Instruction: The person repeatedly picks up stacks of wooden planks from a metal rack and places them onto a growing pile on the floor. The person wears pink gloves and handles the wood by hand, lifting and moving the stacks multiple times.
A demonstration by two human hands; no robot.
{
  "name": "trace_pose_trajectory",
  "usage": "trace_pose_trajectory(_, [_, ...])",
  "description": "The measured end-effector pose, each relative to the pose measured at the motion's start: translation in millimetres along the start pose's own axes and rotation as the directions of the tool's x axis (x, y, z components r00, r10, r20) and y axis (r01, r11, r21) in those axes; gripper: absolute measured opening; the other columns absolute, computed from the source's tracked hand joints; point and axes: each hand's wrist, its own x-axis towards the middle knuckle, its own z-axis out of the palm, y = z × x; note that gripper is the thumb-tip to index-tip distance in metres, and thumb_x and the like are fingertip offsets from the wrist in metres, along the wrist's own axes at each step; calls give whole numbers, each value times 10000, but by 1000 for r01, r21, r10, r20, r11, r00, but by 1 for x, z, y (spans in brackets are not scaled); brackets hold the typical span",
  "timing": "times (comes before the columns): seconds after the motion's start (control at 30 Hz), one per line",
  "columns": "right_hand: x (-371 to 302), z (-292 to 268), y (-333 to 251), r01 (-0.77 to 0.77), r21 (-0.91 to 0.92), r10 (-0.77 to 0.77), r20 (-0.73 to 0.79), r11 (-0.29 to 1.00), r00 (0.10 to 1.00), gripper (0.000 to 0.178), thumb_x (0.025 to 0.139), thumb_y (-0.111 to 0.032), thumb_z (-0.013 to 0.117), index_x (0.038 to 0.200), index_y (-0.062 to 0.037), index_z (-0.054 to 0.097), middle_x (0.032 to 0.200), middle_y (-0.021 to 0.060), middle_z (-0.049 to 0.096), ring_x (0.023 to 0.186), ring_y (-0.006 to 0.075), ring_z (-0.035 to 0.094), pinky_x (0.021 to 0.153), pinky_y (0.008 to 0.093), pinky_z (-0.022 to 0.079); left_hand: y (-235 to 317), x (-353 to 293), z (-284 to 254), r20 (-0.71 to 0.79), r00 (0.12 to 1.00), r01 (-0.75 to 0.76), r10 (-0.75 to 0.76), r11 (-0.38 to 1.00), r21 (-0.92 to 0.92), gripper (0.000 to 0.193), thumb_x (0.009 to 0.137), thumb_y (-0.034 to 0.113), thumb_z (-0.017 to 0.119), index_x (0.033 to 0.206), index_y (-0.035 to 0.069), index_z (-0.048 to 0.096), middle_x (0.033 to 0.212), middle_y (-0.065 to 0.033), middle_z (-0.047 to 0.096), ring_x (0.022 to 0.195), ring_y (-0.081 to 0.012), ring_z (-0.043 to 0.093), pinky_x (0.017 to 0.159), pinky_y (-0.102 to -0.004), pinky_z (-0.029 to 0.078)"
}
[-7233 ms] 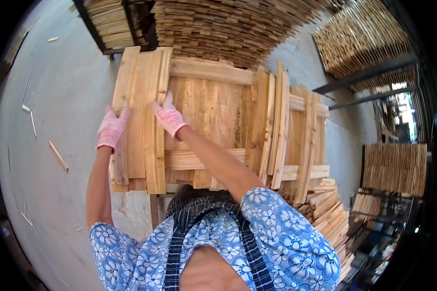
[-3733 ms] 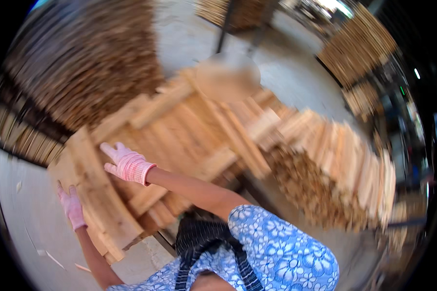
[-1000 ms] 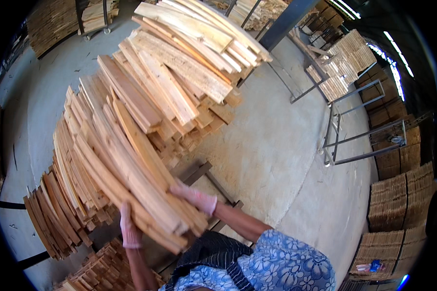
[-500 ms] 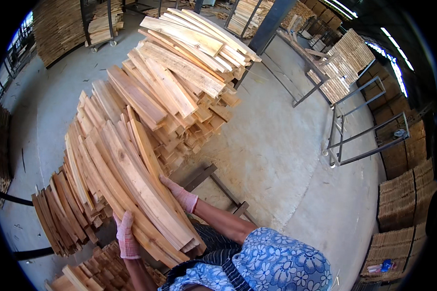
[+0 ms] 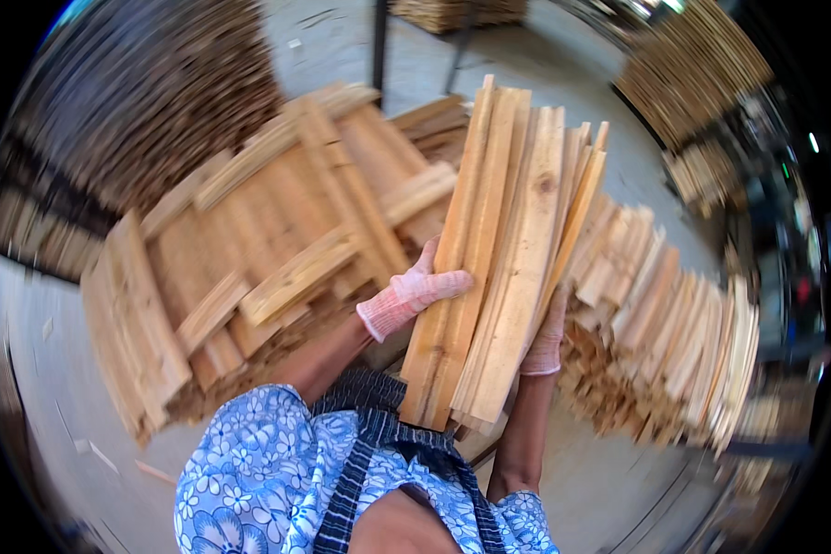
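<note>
Board bundle [image 5: 522, 268] held at the apron [image 5: 369, 394], between slatted stack [image 5: 282, 217] and board pile [image 5: 669, 319]. Probably stiff, heavyish; loose boards could slide. Best squeezed both sides, near mid-length. Left hand [image 5: 417, 291], right hand [image 5: 548, 334]: fingers clamping opposite edges.

The person's left forearm [image 5: 328, 358] rose at a slant toward the right, and the elbows were bent. The left hand [image 5: 414, 294], gloved in pink, was gripping, with its thumb [image 5: 454, 283] laid toward the right and one finger [image 5: 428, 255] pointing up. The right forearm [image 5: 523, 429] stood more upright. The right hand [image 5: 549, 334], gloved also, gripped from the opposite side; I could see it only partly.
</note>
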Motion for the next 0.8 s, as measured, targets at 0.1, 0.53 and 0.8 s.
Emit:
trace_pose_trajectory(0.1, [40,23,-5,-75,-223,68,-38,972,997,760,1042,-576,514,1552,-19,424,1456,142,578,1271,233,599,1081,352,489,1,-6,-20,-94,994,-62,51,991,-116,1232,849,294,863,1650,30,-35,1527,-158,473,1375,-225,489,1129,-387,450])
trace_pose_trajectory(0.53, [226,197,98,517,-855,257,489,-50,833,896,862,-526,761,1608,-199,388,1550,308,411,1403,442,463,1164,455,387,24,-15,-154,-759,649,347,46,870,350,1130,782,388,790,1633,33,138,1220,-229,678,1088,-298,679,890,-389,551])
trace_pose_trajectory(0.8, [210,177,39,597,-575,259,563,-559,785,716,910,-484,709,1554,-295,457,1537,242,447,1339,410,517,1080,497,467,30,-94,-131,-858,514,352,3,911,214,1110,794,343,780,1616,-42,143,1092,-162,693,955,-260,687,823,-376,589])
